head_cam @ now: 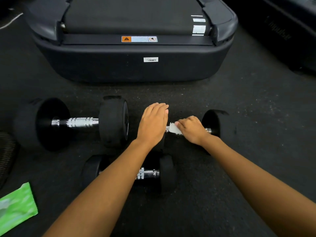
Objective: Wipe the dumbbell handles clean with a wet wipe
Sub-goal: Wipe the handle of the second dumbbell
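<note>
Here, a treadmill [133, 65] stands beyond the left hand [153, 124], which lies flat, fingers straight, steadying the dumbbell [213, 122] beneath. The right hand [192, 130] curls the wipe [174, 129] round its handle [208, 130]: mid-wipe. Next, likely, rubbing along its length.

The floor [239, 100] is seen as rough, matt, dark rubber flecked with pale grains. The dumbbell heads [112, 124] are finished in matt black, rubber-like in look. The handles [80, 122] are made of bright chromed metal, glossy on the smooth parts and knurled at the grip. The wipe [174, 130] is shown as white, soft and matt; cloth or paper cannot be told. The pack [17, 207] is made of glossy green plastic film. The treadmill shell [119, 65] is moulded in smooth, faintly sheened black plastic, and its belt [133, 14] is finely textured and matt.
</note>
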{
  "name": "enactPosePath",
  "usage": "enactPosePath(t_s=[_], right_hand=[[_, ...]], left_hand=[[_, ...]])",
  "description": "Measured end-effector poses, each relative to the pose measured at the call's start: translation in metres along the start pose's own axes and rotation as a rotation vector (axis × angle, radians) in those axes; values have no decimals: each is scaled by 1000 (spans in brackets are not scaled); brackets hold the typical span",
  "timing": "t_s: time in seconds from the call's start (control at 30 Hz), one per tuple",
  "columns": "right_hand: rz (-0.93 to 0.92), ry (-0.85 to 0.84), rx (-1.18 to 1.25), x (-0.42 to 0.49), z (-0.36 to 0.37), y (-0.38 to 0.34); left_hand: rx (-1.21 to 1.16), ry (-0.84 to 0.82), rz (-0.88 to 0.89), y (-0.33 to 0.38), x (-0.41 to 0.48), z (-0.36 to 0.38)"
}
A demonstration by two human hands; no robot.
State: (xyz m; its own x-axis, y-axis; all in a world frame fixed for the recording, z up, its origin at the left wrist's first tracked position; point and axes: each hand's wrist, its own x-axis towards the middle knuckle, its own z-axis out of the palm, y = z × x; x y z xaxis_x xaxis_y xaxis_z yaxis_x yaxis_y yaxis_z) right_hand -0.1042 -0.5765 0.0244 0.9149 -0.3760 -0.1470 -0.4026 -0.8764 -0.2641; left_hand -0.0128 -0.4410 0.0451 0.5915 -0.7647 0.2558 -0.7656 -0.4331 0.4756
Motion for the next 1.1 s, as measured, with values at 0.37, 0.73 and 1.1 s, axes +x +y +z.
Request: enactPosePath(t_s=[0.37,0.73,1.1], right_hand=[[18,-20,82,-12,-6,9],[-26,-39,-143,-2,-9,-6],[-34,-29,332,-15,1,-20]], left_hand=[[22,-2,-3,1,1,-1],[20,2,8,2,-1,-1],[35,7,8,3,-1,-1]])
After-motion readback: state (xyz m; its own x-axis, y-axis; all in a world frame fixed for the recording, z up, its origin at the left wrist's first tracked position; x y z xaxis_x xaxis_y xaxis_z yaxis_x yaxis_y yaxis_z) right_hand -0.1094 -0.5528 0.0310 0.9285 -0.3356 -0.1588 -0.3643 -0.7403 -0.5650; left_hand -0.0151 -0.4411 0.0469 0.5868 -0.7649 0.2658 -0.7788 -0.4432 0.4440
